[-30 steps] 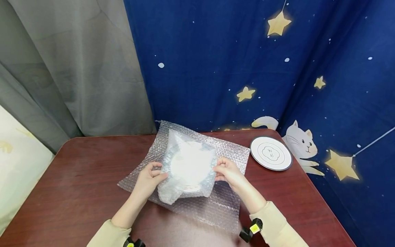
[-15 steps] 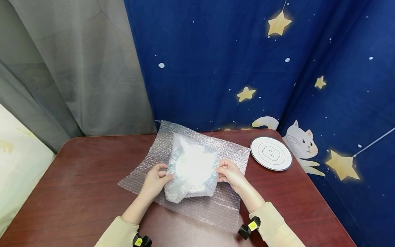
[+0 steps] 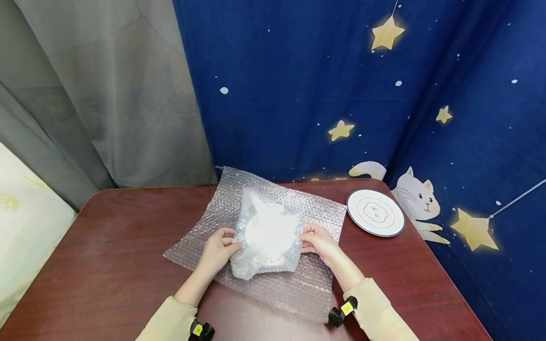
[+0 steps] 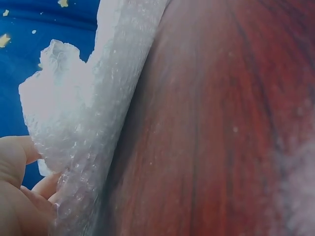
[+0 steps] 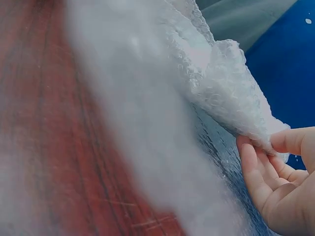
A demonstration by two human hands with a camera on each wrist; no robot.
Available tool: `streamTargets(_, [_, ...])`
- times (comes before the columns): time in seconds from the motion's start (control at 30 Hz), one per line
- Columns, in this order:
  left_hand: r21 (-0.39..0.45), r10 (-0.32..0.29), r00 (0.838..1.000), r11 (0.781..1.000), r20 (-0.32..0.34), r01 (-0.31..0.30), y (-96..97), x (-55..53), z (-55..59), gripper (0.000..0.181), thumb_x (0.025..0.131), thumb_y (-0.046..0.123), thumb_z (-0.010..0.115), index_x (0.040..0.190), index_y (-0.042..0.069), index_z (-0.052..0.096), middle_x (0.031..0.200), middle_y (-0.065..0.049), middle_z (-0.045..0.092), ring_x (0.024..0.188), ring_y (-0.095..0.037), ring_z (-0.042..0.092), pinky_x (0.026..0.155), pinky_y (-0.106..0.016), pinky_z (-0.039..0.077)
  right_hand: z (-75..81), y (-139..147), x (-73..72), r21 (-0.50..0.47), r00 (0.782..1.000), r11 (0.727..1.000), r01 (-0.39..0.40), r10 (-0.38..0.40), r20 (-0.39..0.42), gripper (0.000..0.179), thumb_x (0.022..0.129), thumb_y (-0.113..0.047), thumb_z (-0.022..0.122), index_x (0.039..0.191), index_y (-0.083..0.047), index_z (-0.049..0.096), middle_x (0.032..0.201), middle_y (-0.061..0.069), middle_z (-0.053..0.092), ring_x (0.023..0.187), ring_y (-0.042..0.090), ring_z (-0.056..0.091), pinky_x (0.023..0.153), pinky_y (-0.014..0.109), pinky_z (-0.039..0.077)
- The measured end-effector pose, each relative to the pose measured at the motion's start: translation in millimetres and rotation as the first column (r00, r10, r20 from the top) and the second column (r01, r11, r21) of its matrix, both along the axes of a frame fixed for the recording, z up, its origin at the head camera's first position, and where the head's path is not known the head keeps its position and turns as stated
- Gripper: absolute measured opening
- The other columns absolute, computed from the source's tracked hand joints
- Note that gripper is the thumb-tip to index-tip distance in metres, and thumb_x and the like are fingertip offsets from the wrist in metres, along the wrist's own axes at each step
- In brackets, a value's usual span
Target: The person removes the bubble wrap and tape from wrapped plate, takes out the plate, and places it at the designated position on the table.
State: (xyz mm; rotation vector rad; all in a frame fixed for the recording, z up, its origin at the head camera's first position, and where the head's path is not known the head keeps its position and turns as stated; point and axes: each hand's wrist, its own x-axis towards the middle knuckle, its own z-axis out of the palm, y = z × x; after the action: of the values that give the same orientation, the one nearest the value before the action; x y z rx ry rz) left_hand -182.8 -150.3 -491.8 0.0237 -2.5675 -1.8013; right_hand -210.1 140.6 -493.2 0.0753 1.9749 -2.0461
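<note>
A bubble-wrapped bundle (image 3: 268, 232) lies over a larger spread sheet of bubble wrap (image 3: 290, 293) on the table. Something round and white shows through it, but glare hides the detail. My left hand (image 3: 216, 251) holds the bundle's left edge, thumb on top and fingers at the side. At the opposite edge, my right hand (image 3: 320, 242) pinches the wrap between thumb and fingers. In the right wrist view, the right thumb and fingertips grip a fold of bubble wrap (image 5: 231, 93). The left wrist view has the left fingers (image 4: 22, 147) against the wrap's edge.
A white plate (image 3: 375, 213) with a dark rim and a printed centre lies at the back right of the red-brown wooden table (image 3: 128, 265). Grey and blue star-patterned curtains (image 3: 294, 94) hang behind the table's far edge.
The bundle has shifted right and slightly nearer me, with its far corner lower. My left hand has followed it to the right; my right hand has moved only slightly. The loose sheet stays put.
</note>
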Motion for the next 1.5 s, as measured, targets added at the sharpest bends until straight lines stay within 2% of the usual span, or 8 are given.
streamTargets(0.3, [0.006,0.011,1.000,1.000,-0.008,-0.011,2.4,-5.1,-4.9,0.036,0.082,0.005,0.072,0.113,-0.006,0.057,0.088,-0.019,0.069,0.070,-0.019,0.064,0.060,-0.031,0.049,-6.6,3.1,-6.7,0.031,1.000,0.999,0.015,-0.015,0.016,0.011,0.087,-0.001,0.063,0.089,-0.003,0.052,0.075,0.004,0.057,0.063,0.015,0.058,0.063,0.031,0.055])
streamTargets(0.5, [-0.001,0.018,1.000,1.000,0.003,-0.018,4.2,-8.6,-7.5,0.037,0.082,0.006,0.072,0.114,-0.006,0.058,0.088,-0.018,0.069,0.065,-0.019,0.063,0.054,-0.031,0.050,-9.8,3.5,-9.7,0.020,0.999,0.999,0.044,-0.044,0.019,0.010,0.088,-0.002,0.063,0.089,-0.002,0.053,0.075,0.005,0.056,0.062,0.013,0.058,0.058,0.027,0.053])
streamTargets(0.7, [0.023,0.023,0.999,0.999,0.035,-0.023,4.9,-12.7,-9.9,0.037,0.083,0.006,0.072,0.115,-0.005,0.058,0.088,-0.018,0.069,0.060,-0.018,0.060,0.050,-0.031,0.049,-11.3,2.8,-11.3,0.035,0.998,0.997,0.063,-0.063,0.009,0.011,0.087,0.000,0.063,0.091,0.000,0.052,0.069,0.004,0.058,0.058,0.012,0.058,0.054,0.024,0.052])
streamTargets(0.97, [0.069,0.015,0.996,0.997,0.083,-0.021,3.2,-17.1,-13.1,0.038,0.083,0.006,0.072,0.117,-0.004,0.058,0.091,-0.018,0.069,0.062,-0.018,0.061,0.052,-0.031,0.050,-12.9,3.5,-13.2,0.043,0.998,0.997,0.063,-0.063,0.004,0.014,0.087,-0.001,0.065,0.092,-0.001,0.052,0.070,0.004,0.059,0.059,0.012,0.059,0.053,0.024,0.052])
streamTargets(1.23, [0.059,0.013,0.991,0.998,0.133,-0.021,1.1,-17.7,-8.8,0.037,0.084,0.006,0.070,0.117,-0.003,0.057,0.088,-0.014,0.068,0.058,-0.017,0.058,0.049,-0.031,0.049,-14.9,0.9,-14.0,0.066,0.996,0.994,0.089,-0.088,-0.010,0.013,0.086,0.000,0.066,0.091,0.001,0.054,0.068,0.005,0.060,0.056,0.012,0.060,0.051,0.023,0.051])
streamTargets(1.5, [0.066,0.005,0.987,0.998,0.159,-0.016,-1.2,-18.2,-9.8,0.037,0.085,0.005,0.069,0.118,-0.003,0.056,0.085,-0.012,0.066,0.055,-0.016,0.055,0.047,-0.029,0.048,-17.4,-0.8,-12.6,0.071,0.996,0.994,0.087,-0.084,-0.041,0.013,0.086,0.000,0.066,0.092,0.002,0.055,0.067,0.005,0.061,0.056,0.012,0.060,0.050,0.023,0.051])
